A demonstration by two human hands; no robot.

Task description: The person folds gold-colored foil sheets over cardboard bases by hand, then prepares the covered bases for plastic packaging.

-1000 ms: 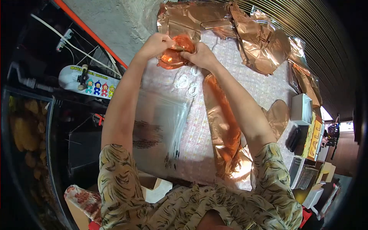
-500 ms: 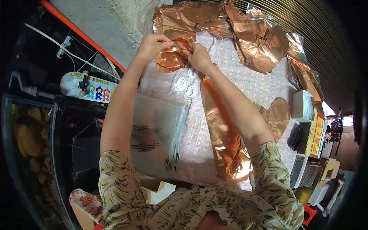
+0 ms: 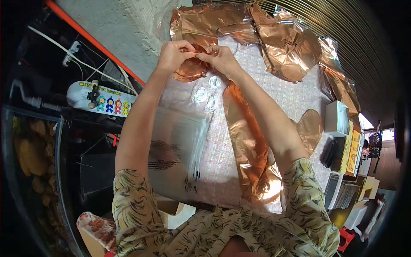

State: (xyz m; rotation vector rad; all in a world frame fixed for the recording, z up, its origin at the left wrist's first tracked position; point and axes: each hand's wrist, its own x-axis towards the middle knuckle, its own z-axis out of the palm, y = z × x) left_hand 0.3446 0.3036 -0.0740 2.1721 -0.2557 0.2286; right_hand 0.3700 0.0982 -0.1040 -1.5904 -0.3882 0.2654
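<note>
Both of my hands meet over a crumpled, deflated copper-coloured foil balloon (image 3: 191, 70) near the far left of the cloth. My left hand (image 3: 173, 56) pinches the foil with thumb and forefinger. Right beside it, my right hand (image 3: 220, 60) pinches the same foil, fingertips almost touching the left ones. The exact spot gripped is hidden by the fingers. Just below the hands lie several coils of white ribbon or string (image 3: 206, 96). A long flat strip of copper foil balloon (image 3: 246, 141) runs under my right forearm toward my body.
More flat foil balloons (image 3: 289, 49) cover the far edge of the patterned cloth (image 3: 220, 167). Clear plastic bags (image 3: 175, 137) lie at the near left. A white open box (image 3: 337, 118) stands on the right. A skateboard (image 3: 90, 95) is at the left.
My fingertips have drawn together over the foil balloon, the right hand shifting slightly left. The upper part of the foil is now bunched lower, behind the fingers.
</note>
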